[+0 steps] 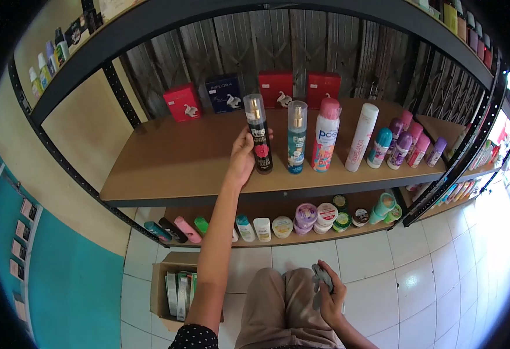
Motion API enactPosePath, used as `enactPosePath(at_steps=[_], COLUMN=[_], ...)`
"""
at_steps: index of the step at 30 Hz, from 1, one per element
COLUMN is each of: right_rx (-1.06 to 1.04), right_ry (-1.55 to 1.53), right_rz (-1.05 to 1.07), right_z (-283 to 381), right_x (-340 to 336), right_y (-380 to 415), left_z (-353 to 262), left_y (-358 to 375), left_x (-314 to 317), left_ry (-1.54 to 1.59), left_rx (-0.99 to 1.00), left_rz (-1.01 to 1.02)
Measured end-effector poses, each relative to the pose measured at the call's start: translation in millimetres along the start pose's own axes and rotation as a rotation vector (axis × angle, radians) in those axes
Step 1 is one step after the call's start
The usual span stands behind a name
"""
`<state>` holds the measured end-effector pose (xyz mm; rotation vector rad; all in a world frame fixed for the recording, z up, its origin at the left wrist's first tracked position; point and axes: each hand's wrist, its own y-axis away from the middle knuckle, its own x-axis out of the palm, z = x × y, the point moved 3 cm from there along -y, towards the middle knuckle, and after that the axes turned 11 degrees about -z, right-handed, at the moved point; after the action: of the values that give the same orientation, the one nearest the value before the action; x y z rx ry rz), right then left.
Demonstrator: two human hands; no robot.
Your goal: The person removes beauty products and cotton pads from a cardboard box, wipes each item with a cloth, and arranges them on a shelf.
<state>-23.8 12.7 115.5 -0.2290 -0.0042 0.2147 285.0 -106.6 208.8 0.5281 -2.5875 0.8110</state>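
Bottle with dark body and clear cap: we find it held upright in our left hand, closed about it, at the front of the shelf; we cannot tell whether its base touches. Just right of that hand stands a blue bottle, then a pink-capped spray can. Beyond the hand we note a navy box. Our right hand, lower down, holds a grey cloth narrowly. Well below the left hand sits an open carton.

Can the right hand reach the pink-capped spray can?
Probably yes: the pink-capped spray can stands unobstructed near the front of the shelf, though the right hand, lower down, holds a grey cloth.
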Motion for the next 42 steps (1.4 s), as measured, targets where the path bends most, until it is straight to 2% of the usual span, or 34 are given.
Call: enactPosePath(at_steps=[9,19,21,22,24,25,27,28,29,31,32,34,35,36,38,42], right_rx=[0.120,0.107,0.036,0.112,0.150,0.115,0.110,0.126,0.131,0.131,0.136,0.136,0.137,0.115,0.093,0.112], right_ry=[0.057,0.117,0.172,0.105,0.107,0.125,0.171,0.175,0.170,0.166,0.170,0.197,0.200,0.216,0.232,0.221], right_rz=[-0.046,-0.074,-0.059,-0.084,-0.115,-0.096,-0.090,-0.074,-0.067,-0.058,-0.054,-0.014,-0.013,-0.008,-0.002,-0.031], right_z=[-14.2,-10.1,-17.2,-11.6,-8.8,-17.5,-27.1,-28.7,-29.6,-31.8,-32.5,-32.5,-32.8,-32.5,-32.3,-36.8], right_x=[-16.0,-20.0,-22.4,-19.6,-19.2,-22.1,-27.2,-27.9,-28.2,-27.6,-27.5,-27.8,-27.9,-28.1,-28.3,-33.4], right_y=[0.3,-0.2,1.5,2.2,3.0,2.7,1.6,2.3,2.2,1.2,0.9,-0.1,-0.3,-0.6,0.8,2.4], left_z=[10.0,4.8,-6.5,-20.9,-68.7,-75.0,-64.0,-50.9,-30.3,-17.6,-17.3,-10.3,-9.3,-7.4,-12.6,-22.6], left_y=[3.5,1.1,14.5,37.0,89.2,127.2,204.0,249.3,303.0,372.6,387.4,406.0,404.6,401.3,396.0,399.5], left_x=[5.2,-3.5,-25.1,-33.3,-40.8,-55.8,-100.9,-128.1,-167.9,-188.2,-190.3,-194.0,-189.2,-187.7,-188.6,-201.8], left_ry=[0.015,0.125,-0.233,-0.260,-0.504,-0.579,-0.794,-1.025,-1.291,-1.724,-1.726,-1.849,-2.010,-2.008,-2.096,-2.180], left_rx=[-0.146,-0.259,-0.105,-0.120,0.294,0.358,0.422,0.179,0.119,-0.132,-0.142,-0.558,-0.545,-0.549,-0.492,-0.601], left_rz=[0.066,0.169,-0.099,-0.168,-0.400,-0.623,-0.905,-1.115,-1.059,-0.899,-0.901,-0.786,-0.726,-0.727,-0.965,-0.849])
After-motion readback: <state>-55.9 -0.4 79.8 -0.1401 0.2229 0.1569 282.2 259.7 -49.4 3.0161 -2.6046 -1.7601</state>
